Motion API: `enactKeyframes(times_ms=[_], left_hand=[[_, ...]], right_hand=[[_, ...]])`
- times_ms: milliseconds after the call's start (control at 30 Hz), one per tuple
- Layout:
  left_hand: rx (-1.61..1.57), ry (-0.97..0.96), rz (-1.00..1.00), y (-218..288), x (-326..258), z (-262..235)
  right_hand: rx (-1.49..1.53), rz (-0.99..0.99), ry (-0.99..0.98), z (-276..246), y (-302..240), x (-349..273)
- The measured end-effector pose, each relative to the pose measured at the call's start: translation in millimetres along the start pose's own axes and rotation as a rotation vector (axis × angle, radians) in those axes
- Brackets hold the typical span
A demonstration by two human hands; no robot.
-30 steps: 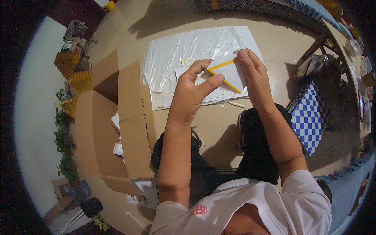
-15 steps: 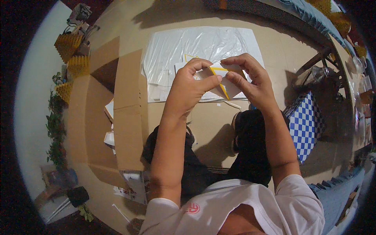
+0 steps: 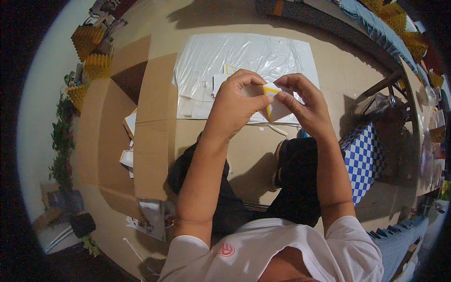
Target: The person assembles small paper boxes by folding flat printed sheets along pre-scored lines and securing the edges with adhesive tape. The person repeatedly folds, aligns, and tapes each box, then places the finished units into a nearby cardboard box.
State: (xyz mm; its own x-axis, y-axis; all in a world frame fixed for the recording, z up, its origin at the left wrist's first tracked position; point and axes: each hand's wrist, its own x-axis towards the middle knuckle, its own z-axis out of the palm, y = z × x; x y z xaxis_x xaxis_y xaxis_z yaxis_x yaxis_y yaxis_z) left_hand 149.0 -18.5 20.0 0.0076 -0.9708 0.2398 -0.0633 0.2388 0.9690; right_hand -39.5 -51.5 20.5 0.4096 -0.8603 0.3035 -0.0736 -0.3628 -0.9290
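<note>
My left hand (image 3: 237, 101) and my right hand (image 3: 303, 101) meet in front of me and pinch a small white paper piece with a yellow edge (image 3: 272, 96) between their fingertips. Both hands hover above a clear plastic sheet (image 3: 221, 56) spread on the floor, where several white paper pieces (image 3: 197, 94) lie. Another yellow-edged piece (image 3: 230, 69) rests on the sheet just beyond my left hand.
An open cardboard box (image 3: 141, 122) stands at my left with papers inside. Yellow honeycomb-like objects (image 3: 91, 51) sit at the far left near plants (image 3: 61, 136). A blue and white checked cloth (image 3: 361, 155) lies at my right, beside a cluttered table edge (image 3: 413, 117).
The yellow strip that I held stretched out between my hands has been brought together; my hands have closed in on each other and now pinch the small piece.
</note>
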Motion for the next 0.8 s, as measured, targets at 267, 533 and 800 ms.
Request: enactKeyframes(times_ms=[267, 533, 800], left_hand=[[0.084, 0.004, 0.01, -0.8, 2.1, 0.4], [0.386, 0.031, 0.141, 5.8, -1.8, 8.7], [0.415, 0.03, 0.027, 18.2, -3.7, 27.4]], right_hand=[[0.062, 0.077, 0.039, 3.1, 2.5, 1.2], [0.17, 0.151, -0.016, -2.3, 11.4, 6.5], [0.436, 0.46, -0.091, -10.5, 16.1, 8.1]])
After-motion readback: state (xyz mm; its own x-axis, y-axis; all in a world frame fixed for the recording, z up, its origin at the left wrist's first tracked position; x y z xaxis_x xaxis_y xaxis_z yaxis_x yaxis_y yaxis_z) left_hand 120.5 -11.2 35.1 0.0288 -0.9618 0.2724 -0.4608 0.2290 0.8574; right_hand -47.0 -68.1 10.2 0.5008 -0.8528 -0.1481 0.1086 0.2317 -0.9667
